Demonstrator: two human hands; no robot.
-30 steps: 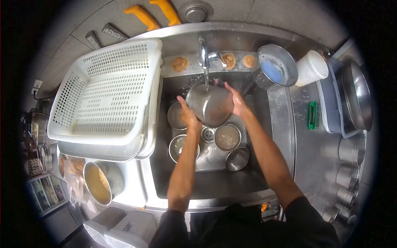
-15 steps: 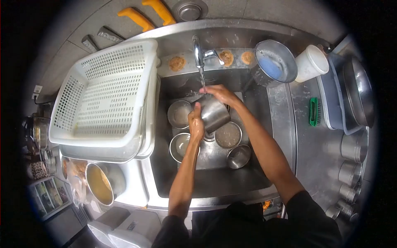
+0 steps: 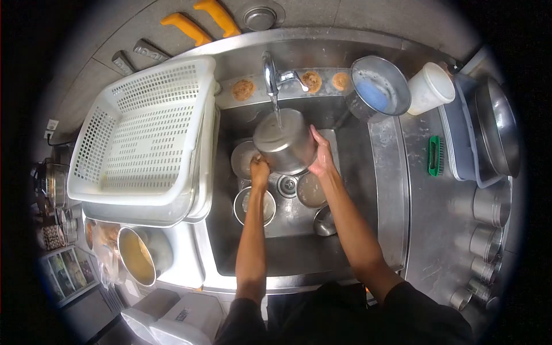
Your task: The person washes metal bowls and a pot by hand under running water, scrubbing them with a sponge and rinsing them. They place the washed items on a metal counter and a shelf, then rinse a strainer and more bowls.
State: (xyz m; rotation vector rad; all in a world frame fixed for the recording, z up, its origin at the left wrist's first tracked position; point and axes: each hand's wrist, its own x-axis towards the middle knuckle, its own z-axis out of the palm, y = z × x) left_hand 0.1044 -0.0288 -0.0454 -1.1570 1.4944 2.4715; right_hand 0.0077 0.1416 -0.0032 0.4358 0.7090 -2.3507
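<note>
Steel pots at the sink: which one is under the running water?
The large pot raised between the left hand and right hand, the stream landing on its upturned base. The smaller bowls sit below.

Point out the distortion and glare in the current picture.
Head view: wide-angle distortion bows the sink's back edge, and the corners go black; the white surface left of the sink looks nearly washed out; soft highlights show on the raised steel pot; details at the far left edge are too small to read.

Comm. kitchen: s/s sink point(image 3: 299, 251), faucet point(image 3: 270, 75), pots point(image 3: 491, 205), knives point(image 3: 187, 29).
</note>
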